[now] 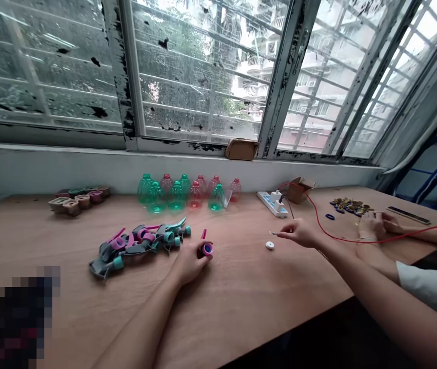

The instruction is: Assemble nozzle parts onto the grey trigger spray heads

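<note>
My left hand (pixel 190 262) is closed around a spray trigger head with a pink collar (pixel 207 249) and a pink strip rising above it. To its left lies a heap of similar grey spray heads (pixel 137 243) with pink and teal parts. My right hand (pixel 298 233) is raised a little over the table, thumb and fingers pinched on a small thin piece with a pale tip (pixel 273 233), too small to name. Just below that tip sits a small round white disc (pixel 270 246). A dark cord passes behind my right hand.
Green bottles (pixel 157 199) and red bottles (pixel 195 196) stand by the wall. A white power strip (pixel 272 204) with plugs, a red cable (pixel 318 220) and a cardboard box (pixel 298 189) lie beyond. Another person's hands (pixel 372 225) work at gold-coloured pieces (pixel 351 206) on the right.
</note>
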The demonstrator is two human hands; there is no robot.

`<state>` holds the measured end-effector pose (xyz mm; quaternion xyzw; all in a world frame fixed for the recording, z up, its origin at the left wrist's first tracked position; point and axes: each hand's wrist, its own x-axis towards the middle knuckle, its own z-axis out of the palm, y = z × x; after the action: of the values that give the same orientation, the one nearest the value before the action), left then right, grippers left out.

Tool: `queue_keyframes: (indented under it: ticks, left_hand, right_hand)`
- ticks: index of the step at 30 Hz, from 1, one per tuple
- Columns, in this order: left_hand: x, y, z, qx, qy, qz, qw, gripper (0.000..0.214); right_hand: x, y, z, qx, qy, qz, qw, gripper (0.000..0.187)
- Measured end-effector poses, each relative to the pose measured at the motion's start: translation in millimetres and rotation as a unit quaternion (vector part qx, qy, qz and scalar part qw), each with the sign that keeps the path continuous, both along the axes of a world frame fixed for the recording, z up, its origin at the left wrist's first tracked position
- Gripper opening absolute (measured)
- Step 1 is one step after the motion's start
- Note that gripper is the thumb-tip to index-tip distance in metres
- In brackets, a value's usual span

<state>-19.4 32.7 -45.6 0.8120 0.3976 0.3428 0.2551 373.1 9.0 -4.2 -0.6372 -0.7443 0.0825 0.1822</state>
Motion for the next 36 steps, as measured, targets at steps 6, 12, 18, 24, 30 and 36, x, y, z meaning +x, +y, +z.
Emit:
queue_keyframes:
  ticks: [6,12,18,24,30,36]
  left_hand:
    - [-1,1,-0.4,-0.004,-0.001,0.001,1.0,0.034]
    - [-2,0,1.6,-0.009,0.002,0.0,1.0,0.034]
    - [-1,0,3.7,0.0,0.005,-0.007,1.0,0.032]
    - [-2,0,2.2,0.004,0.008,-0.008,1.0,0.031]
    - [-3,-1,2.8,0.005,0.005,-0.013,1.0,0.03]
    - [-2,-2,3.4,0.001,0.008,-0.013,1.0,0.03]
  right_hand:
    - [-3,2,2.2,-0.039,-0.216,-0.027,0.975,0.036]
    - [-15,2,4.8,-0.038,-0.271,-0.027,0.961,0.036]
    - [-22,1,1.3,-0.004,-0.173,-0.087,0.981,0.04]
    - [-45,7,-14.8,-0.07,-0.101,-0.115,0.986,0.044]
    - [-61,18,-16.4,-0.111,-0.118,-0.113,0.98,0.018]
    - [-61,24,-15.3,-0.099,-0.146,-0.119,0.977,0.019]
